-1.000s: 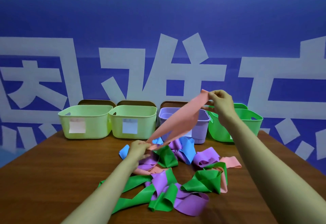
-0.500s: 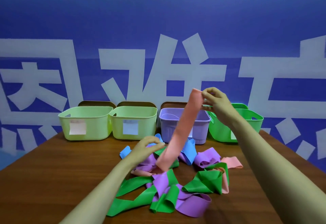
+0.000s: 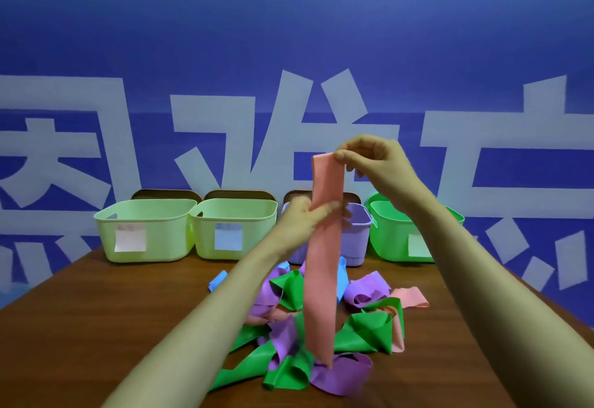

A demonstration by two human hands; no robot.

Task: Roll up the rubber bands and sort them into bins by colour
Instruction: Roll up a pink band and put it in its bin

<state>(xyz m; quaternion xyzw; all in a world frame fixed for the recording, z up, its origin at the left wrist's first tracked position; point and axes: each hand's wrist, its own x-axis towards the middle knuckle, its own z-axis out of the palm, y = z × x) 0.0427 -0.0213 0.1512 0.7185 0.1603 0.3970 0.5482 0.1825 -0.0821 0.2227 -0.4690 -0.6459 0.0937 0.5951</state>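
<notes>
A long pink rubber band (image 3: 321, 279) hangs straight down over the pile. My right hand (image 3: 373, 163) pinches its top end, high above the bins. My left hand (image 3: 305, 221) holds the band a short way below, thumb in front of it and fingers behind. The band's lower end reaches the heap of green, purple, pink and blue bands (image 3: 321, 327) on the wooden table (image 3: 112, 327).
Four bins line the table's far edge: two pale green bins (image 3: 144, 231) (image 3: 231, 227) with paper labels, a purple bin (image 3: 356, 234) and a bright green bin (image 3: 395, 240). A blue wall with large white characters stands behind them.
My left hand left the band's lower end, rose from the pile and took the band just below my right hand. The band swung from a slant to hanging vertically.
</notes>
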